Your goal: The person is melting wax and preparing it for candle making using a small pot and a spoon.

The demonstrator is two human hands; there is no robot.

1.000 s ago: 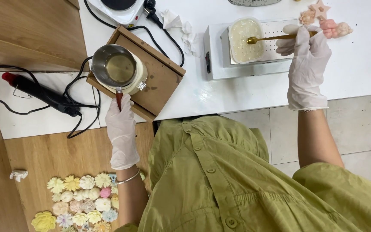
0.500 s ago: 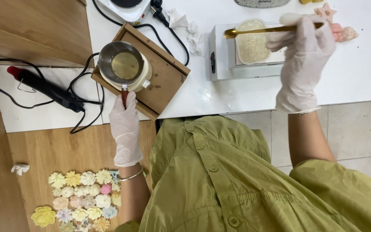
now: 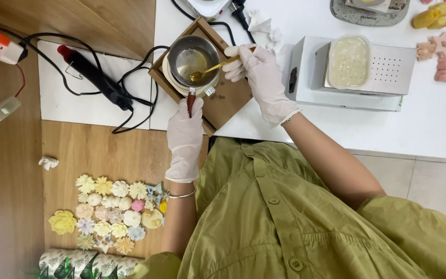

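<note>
Since the earlier frame, the right hand had carried the gold spoon leftward from the white container at upper right to the steel pot, upper centre. Left hand was closed round the pot's red handle. Right fingers pinched the spoon, bowl dipped inside; transfer looked underway, flakes remaining in the container.

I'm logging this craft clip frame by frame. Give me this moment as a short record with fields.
left hand: gloved left hand grips the red handle of the metal pot
right hand: gloved right hand holds the gold spoon, bowl end inside the pot
pot support: wooden tray
to the right: white container on a white appliance
lower left: pastel flower shapes on the wooden surface
</note>
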